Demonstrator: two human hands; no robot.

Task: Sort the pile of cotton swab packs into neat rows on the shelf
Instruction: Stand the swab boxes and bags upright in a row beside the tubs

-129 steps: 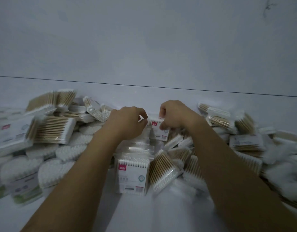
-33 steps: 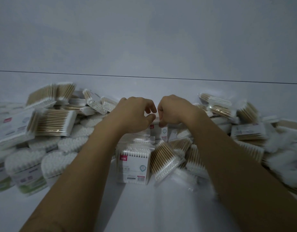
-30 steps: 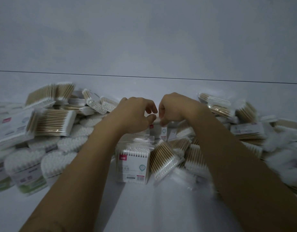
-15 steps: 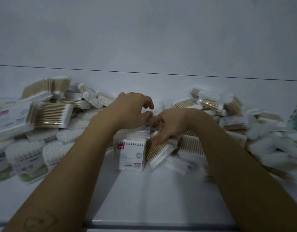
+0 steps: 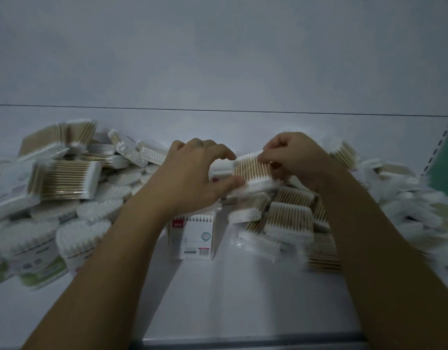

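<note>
A clear pack of wooden-stick cotton swabs point(image 5: 253, 173) is raised above the middle of the pile. My right hand point(image 5: 296, 157) pinches its right end. My left hand point(image 5: 192, 175) grips its left end, thumb under the pack and fingers curled over the top. Below my left hand, upright packs with red-and-white labels point(image 5: 195, 236) stand one behind another on the white shelf point(image 5: 243, 299). Loose packs point(image 5: 288, 218) lie jumbled to the right of them.
More packs are heaped at the left, among them a large wooden-stick pack point(image 5: 66, 179) and heart-shaped white packs point(image 5: 84, 236). A blurred heap point(image 5: 407, 205) fills the right. A perforated shelf upright point(image 5: 442, 142) stands at the far right, and the shelf's front edge point(image 5: 243, 343) runs along the bottom.
My right hand took a wooden-stick pack from the pile in front and lifted it up toward the back. My left hand came onto its left end. The view tilted down.
</note>
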